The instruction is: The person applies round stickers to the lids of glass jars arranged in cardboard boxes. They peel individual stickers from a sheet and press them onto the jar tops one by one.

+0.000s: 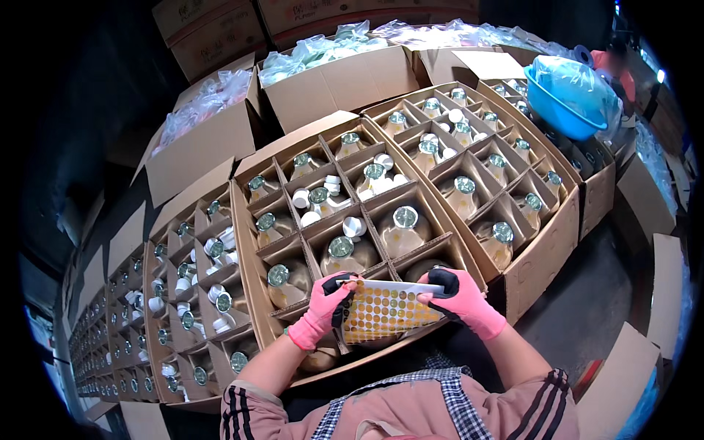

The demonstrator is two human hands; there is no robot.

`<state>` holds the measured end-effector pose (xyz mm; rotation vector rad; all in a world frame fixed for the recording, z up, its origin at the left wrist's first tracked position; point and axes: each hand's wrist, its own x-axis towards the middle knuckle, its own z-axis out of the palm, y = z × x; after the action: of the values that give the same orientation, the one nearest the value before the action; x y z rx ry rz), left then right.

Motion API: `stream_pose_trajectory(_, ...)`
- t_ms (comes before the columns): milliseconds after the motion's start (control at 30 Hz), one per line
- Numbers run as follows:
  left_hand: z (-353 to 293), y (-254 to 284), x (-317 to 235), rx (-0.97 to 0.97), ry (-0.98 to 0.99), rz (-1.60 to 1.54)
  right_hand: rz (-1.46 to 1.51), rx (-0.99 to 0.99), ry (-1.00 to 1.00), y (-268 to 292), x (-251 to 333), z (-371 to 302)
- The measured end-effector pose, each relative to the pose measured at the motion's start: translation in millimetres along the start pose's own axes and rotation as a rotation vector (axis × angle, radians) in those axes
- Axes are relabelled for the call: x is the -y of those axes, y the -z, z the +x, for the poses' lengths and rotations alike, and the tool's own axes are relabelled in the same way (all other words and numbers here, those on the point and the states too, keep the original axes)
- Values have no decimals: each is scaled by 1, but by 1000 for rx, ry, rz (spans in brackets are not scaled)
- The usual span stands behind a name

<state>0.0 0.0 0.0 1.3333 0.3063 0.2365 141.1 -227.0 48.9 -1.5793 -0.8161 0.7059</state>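
Observation:
My left hand (323,309), in a pink glove with dark fingers, is closed on the left edge of a sheet of round yellow stickers (389,314). My right hand (465,301), gloved the same way, pinches the sheet's upper right part, where the white backing shows. The sheet is tilted above the front of a divided cardboard box (330,242). Clear glass bottles stand in that box, such as the bottle (405,229) just beyond the sheet. White caps (354,226) lie among several of them. The sheet and my hands hide part of the front cells.
Similar boxes of bottles flank this one, a box (506,176) to the right and a box (194,293) to the left. Behind stand cartons (345,84) lined with plastic bags. A blue basin (561,110) rests at the upper right, near another person (620,70).

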Motion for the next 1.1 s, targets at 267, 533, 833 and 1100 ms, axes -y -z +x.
stream_pose_trajectory(267, -61, -3, -70, -163, -356, 716, 505, -265, -113, 44, -37, -10)
stream_pose_trajectory(533, -191, 7, 7, -784, 289, 1602, 731, -111, -193, 45, -52, -12)
stream_pose_trajectory(833, -174, 4, 11, -699, 542, 1638, 649, 99, -222, 62, -38, -6)
stream_pose_trajectory(1100, -175, 4, 4, -668, 512, 1618, 522, 92, -175, 55, -58, -10)
